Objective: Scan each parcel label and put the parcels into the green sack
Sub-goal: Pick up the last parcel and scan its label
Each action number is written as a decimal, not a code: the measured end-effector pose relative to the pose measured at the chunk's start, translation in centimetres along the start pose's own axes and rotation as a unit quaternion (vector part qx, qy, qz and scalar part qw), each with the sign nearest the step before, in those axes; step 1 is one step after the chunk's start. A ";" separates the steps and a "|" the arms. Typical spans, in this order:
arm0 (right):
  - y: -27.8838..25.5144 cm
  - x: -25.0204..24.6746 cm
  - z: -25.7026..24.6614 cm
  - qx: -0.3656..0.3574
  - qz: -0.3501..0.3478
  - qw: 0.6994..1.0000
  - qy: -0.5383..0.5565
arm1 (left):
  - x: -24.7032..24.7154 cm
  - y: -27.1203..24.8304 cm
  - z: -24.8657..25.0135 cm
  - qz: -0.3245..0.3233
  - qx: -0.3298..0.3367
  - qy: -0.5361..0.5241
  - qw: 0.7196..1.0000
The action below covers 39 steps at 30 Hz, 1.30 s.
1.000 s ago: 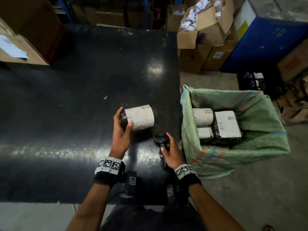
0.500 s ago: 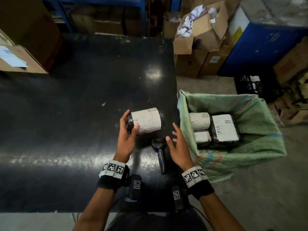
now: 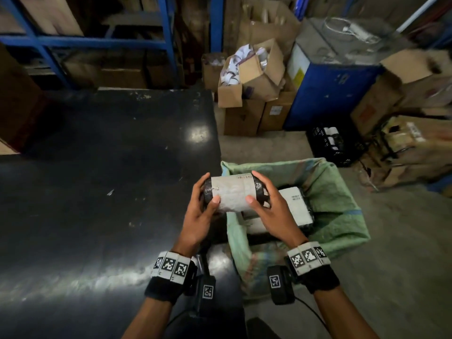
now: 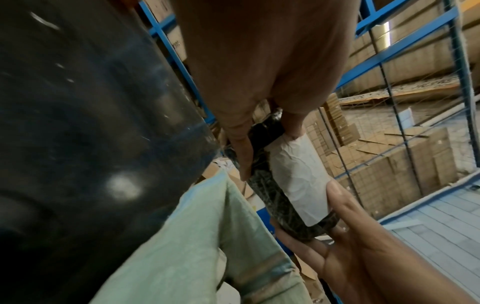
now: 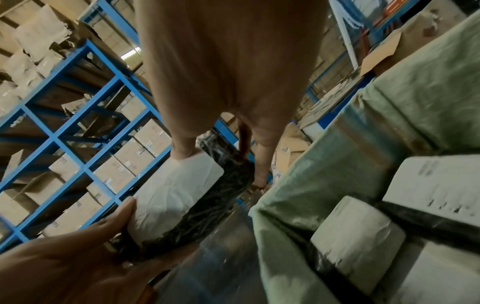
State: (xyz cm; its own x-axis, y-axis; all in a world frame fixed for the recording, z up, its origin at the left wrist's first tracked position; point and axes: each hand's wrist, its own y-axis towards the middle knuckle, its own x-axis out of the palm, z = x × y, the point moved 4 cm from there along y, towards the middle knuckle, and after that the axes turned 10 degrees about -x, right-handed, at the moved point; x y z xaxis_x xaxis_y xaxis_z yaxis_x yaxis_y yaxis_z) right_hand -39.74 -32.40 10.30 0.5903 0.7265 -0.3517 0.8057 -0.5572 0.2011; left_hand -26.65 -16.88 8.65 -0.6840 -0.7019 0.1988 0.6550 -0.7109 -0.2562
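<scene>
Between both palms, over the near-left rim of the sack point(image 3: 342, 192), sits the parcel point(image 3: 232, 193): a dark roll wrapped in a white label, lying crosswise. Left hand point(image 3: 198, 211) curls round its left end, thumb on the label's front and fingers behind; right hand point(image 3: 269, 211) grips the right end the same way, thumb pressing the paper. Both wrist views show the fingers wrapped round the black ends, with the label creased between them.

The step in hand looks to be the drop into the sack. To do it well, carry the roll further right until it clears the rim fully, since its left end hangs above the table point(image 3: 97, 192) edge. Lower it rather than toss it, because the sack wall is soft and leans inward at the near corner. Three parcels point(image 3: 293, 206) already lie inside, so aim for the free room toward the far or right side, or lay the roll across them. Let go with both hands together, so that it lands flat and does not roll back against the rim.
</scene>
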 end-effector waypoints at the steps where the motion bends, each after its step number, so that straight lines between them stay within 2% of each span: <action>1: 0.0 -1.3 0.1 0.005 0.010 1.000 0.005 | 1.2 0.5 0.2 -0.007 0.002 0.003 1.000; 5: 0.3 -5.8 1.3 0.002 0.025 1.000 -0.004 | 5.6 2.7 -0.4 -0.033 0.014 0.044 0.998; 8: 0.7 -9.0 3.3 0.014 0.022 0.999 -0.019 | 7.8 4.4 -1.9 0.006 0.010 0.170 0.985; 12: 1.1 -12.6 7.8 0.060 0.009 0.998 -0.008 | 8.9 5.6 -4.7 0.090 0.036 0.377 0.921; 14: 1.3 -14.2 10.1 0.087 0.005 0.996 -0.004 | 9.0 6.3 -7.0 0.104 0.051 0.447 0.887; 18: 1.9 -16.3 14.1 0.147 -0.006 0.989 -0.013 | 8.8 6.9 -10.4 0.095 0.043 0.516 0.851; 22: 2.7 -17.6 18.8 0.188 -0.016 0.980 -0.063 | 9.0 6.7 -11.6 0.090 0.049 0.561 0.822; 28: 3.4 -17.2 23.3 0.238 -0.030 0.968 -0.071 | 8.9 7.0 -11.9 0.082 0.045 0.558 0.824; 36: 4.8 -15.7 24.0 0.268 -0.054 0.956 -0.102 | 9.2 7.0 -11.5 0.091 0.037 0.567 0.818; 39: 4.9 -15.7 22.9 0.295 -0.067 0.944 -0.133 | 9.3 6.8 -11.1 0.082 0.011 0.565 0.821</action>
State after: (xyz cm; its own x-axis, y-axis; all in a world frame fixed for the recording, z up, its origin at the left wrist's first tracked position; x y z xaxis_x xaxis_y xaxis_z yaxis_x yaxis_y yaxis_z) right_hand -46.24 -55.77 -4.15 0.3884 0.7239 -0.5702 0.6587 -0.6508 -0.3775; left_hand -32.15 -27.77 -1.76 -0.4402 -0.3074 -0.8437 0.7650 -0.6203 -0.1731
